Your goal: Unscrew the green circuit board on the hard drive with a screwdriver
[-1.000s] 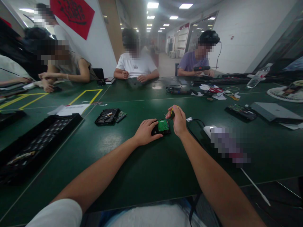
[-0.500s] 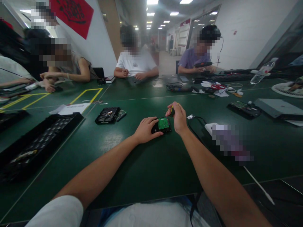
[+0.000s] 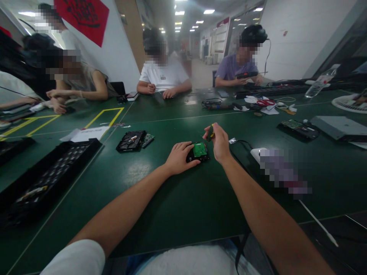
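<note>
On the green bench [image 3: 177, 206], a hard drive [image 3: 197, 152] with green circuit board uppermost lies at centre, the left hand [image 3: 179, 158] pressed flat against its left edge, grip spread and enclosing nothing, while the right hand [image 3: 220, 143] beside it holds its grip closed on a small screwdriver [image 3: 211, 132].

Our left hand [image 3: 179, 157] covers the near-left edge of the hard drive [image 3: 197, 151]. The screwdriver [image 3: 211, 132] shows only a yellow-black handle between our right hand's [image 3: 219, 142] fingers [image 3: 208, 134]; its tip is too small to tell.
</note>
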Demonstrator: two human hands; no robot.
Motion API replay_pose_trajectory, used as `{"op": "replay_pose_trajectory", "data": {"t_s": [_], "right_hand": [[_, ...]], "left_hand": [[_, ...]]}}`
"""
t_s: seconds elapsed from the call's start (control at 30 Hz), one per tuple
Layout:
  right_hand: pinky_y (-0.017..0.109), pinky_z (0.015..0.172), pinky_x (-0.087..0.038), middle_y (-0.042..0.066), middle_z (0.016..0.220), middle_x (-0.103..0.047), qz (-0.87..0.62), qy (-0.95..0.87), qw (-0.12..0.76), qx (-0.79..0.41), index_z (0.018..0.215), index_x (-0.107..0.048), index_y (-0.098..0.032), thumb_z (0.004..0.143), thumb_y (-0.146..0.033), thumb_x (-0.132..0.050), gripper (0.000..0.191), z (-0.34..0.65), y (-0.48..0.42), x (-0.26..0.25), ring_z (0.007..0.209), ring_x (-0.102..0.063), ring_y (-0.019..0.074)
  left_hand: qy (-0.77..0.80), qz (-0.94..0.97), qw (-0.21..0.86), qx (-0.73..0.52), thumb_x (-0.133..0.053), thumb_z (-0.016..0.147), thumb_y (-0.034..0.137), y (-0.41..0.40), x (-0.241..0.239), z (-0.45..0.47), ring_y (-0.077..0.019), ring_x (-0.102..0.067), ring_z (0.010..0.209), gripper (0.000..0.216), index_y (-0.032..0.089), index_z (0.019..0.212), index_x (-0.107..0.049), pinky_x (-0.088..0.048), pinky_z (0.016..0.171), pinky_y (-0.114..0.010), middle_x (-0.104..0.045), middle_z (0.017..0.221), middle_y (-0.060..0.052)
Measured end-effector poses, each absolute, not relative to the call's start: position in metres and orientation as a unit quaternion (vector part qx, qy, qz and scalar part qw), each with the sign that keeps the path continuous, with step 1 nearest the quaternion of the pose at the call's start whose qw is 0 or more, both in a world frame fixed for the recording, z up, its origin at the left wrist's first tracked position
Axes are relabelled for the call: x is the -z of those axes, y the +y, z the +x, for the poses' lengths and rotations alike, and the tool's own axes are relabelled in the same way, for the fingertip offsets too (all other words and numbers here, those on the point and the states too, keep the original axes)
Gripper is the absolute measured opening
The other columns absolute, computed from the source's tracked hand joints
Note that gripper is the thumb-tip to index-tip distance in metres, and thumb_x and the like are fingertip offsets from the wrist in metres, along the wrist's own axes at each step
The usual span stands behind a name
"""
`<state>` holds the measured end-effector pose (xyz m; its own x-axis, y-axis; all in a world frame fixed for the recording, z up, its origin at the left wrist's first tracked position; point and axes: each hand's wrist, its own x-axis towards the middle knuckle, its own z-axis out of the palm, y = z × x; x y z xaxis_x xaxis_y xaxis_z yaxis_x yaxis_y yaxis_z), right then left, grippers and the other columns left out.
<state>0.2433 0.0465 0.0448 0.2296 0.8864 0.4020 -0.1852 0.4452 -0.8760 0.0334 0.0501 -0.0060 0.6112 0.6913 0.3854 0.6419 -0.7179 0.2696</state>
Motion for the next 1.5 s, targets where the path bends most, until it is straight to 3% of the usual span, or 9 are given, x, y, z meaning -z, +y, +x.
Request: {"op": "replay_pose_trajectory", "data": {"t_s": [0.33,0.57,0.7,0.83,1.03,1.3,1.5], "right_hand": [[0.035,0.071,-0.056,0.000,0.073,-0.069,-0.320,-0.497,0.688,-0.421,0.089,-0.071,-0.025,0.100,-0.065,-0.059,0.044,0.2446,0.0450,-0.0463,0.068,-0.068,0.0184],[0.032,0.072,-0.051,-0.001,0.075,-0.066,-0.332,-0.529,0.695,-0.356,0.096,-0.074,-0.026,0.101,-0.058,-0.060,0.036,0.2498,0.0456,-0.0490,0.072,-0.064,0.0169],[0.031,0.070,-0.050,-0.001,0.076,-0.064,-0.330,-0.518,0.704,-0.357,0.088,-0.071,-0.025,0.101,-0.057,-0.061,0.036,0.2514,0.0459,-0.0494,0.072,-0.064,0.0167],[0.033,0.068,-0.052,-0.002,0.069,-0.062,-0.306,-0.504,0.695,-0.412,0.084,-0.066,-0.025,0.099,-0.063,-0.061,0.041,0.2466,0.0432,-0.0518,0.065,-0.064,0.0173],[0.033,0.064,-0.049,-0.001,0.062,-0.057,-0.310,-0.499,0.691,-0.421,0.082,-0.071,-0.025,0.103,-0.075,-0.042,0.061,0.2423,0.0416,-0.0536,0.060,-0.058,0.0172],[0.031,0.070,-0.049,0.000,0.076,-0.064,-0.354,-0.534,0.688,-0.343,0.091,-0.077,-0.026,0.104,-0.061,-0.054,0.044,0.2504,0.0437,-0.0496,0.072,-0.062,0.0167],[0.033,0.070,-0.053,-0.001,0.067,-0.063,-0.316,-0.512,0.674,-0.429,0.081,-0.068,-0.025,0.099,-0.065,-0.061,0.045,0.2445,0.0403,-0.0522,0.064,-0.064,0.0174]], "left_hand": [[0.374,0.894,0.052,-0.243,-0.071,0.092,0.069,0.0501,0.0066,0.0351,-0.0376,-0.053,0.144,0.075,0.020,0.148,-0.060,-0.039,0.122,-0.058,-0.058,0.155,-0.017],[0.372,0.893,0.048,-0.248,-0.072,0.093,0.067,0.0498,0.0068,0.0354,-0.0376,-0.054,0.144,0.073,0.019,0.147,-0.060,-0.039,0.122,-0.057,-0.059,0.154,-0.017],[0.369,0.894,0.049,-0.249,-0.072,0.093,0.067,0.0491,0.0058,0.0347,-0.0383,-0.054,0.143,0.073,0.020,0.148,-0.059,-0.040,0.121,-0.059,-0.058,0.154,-0.017],[0.368,0.895,0.047,-0.247,-0.071,0.094,0.067,0.0489,0.0054,0.0347,-0.0386,-0.055,0.142,0.074,0.018,0.148,-0.059,-0.041,0.120,-0.059,-0.059,0.154,-0.018],[0.369,0.896,0.043,-0.244,-0.071,0.094,0.067,0.0487,0.0050,0.0349,-0.0384,-0.054,0.142,0.073,0.018,0.148,-0.059,-0.041,0.121,-0.058,-0.059,0.154,-0.018],[0.370,0.896,0.040,-0.243,-0.070,0.094,0.068,0.0491,0.0059,0.0349,-0.0377,-0.054,0.143,0.075,0.017,0.148,-0.059,-0.040,0.121,-0.057,-0.058,0.155,-0.018],[0.370,0.897,0.037,-0.241,-0.069,0.094,0.068,0.0487,0.0061,0.0349,-0.0378,-0.054,0.143,0.074,0.018,0.148,-0.059,-0.041,0.120,-0.058,-0.059,0.154,-0.018]]}}
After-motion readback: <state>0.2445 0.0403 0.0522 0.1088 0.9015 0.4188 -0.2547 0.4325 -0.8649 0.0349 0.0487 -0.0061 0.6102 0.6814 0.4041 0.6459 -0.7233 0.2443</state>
